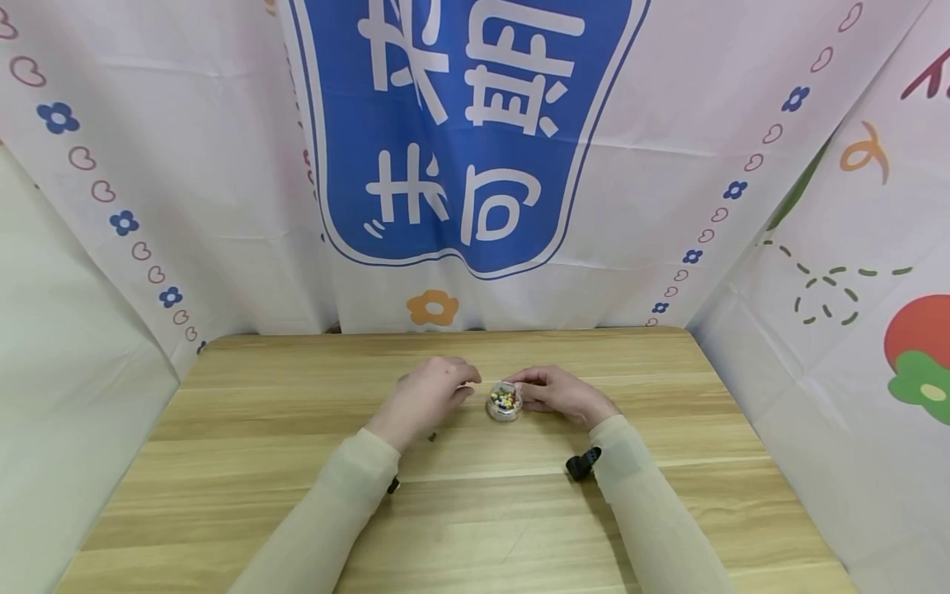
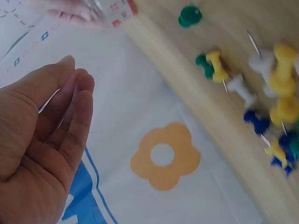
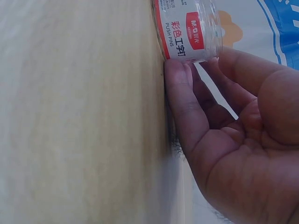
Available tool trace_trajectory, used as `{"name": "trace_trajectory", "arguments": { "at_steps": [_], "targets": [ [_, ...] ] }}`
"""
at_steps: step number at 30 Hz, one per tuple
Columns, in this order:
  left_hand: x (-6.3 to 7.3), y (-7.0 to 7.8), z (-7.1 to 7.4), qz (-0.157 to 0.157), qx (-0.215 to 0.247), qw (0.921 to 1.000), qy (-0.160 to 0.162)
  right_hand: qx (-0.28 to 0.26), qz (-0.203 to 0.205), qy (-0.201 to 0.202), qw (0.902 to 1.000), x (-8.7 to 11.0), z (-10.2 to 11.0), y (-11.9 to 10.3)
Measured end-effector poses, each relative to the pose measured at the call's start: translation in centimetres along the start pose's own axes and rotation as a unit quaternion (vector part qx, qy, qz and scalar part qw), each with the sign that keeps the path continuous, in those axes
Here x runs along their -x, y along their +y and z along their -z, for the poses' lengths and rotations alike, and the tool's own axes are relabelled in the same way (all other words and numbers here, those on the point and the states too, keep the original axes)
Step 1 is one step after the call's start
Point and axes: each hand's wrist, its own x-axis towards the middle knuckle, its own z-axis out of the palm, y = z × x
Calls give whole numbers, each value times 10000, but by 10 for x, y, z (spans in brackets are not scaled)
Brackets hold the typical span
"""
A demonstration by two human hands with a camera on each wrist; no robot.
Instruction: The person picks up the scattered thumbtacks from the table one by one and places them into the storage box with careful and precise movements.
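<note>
A small clear plastic jar (image 1: 505, 402) stands on the table with several coloured push pins inside. Its red and white label (image 3: 184, 30) reads "PUSH PINS" in the right wrist view. My right hand (image 1: 558, 394) holds the jar's right side with thumb and fingertips. Left of the jar, apart from it, my left hand (image 1: 430, 396) hovers over the table. Its fingers are loosely bent, and I see nothing between them in the left wrist view. Loose push pins (image 2: 282, 74) in yellow, white, blue and green lie on the table near that hand, mostly hidden from the head view.
A single green push pin (image 2: 190, 17) lies away from the others. The wooden table (image 1: 505, 528) ends at a printed cloth backdrop (image 1: 245, 272) behind, and white cloth walls flank both sides. Black straps with small devices (image 1: 583, 464) are on the wrists.
</note>
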Motion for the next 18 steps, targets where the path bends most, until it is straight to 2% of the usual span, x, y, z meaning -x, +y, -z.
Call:
{"name": "trace_trajectory", "arguments": {
  "at_steps": [7, 18],
  "targets": [
    [15, -7, 9, 9, -283, 9996, 27, 26, -36, 37, 10000, 1, 0, -1],
    [29, -12, 10, 196, -490, 9983, -262, -7, -42, 53, 10000, 1, -1, -2]
  ]
}}
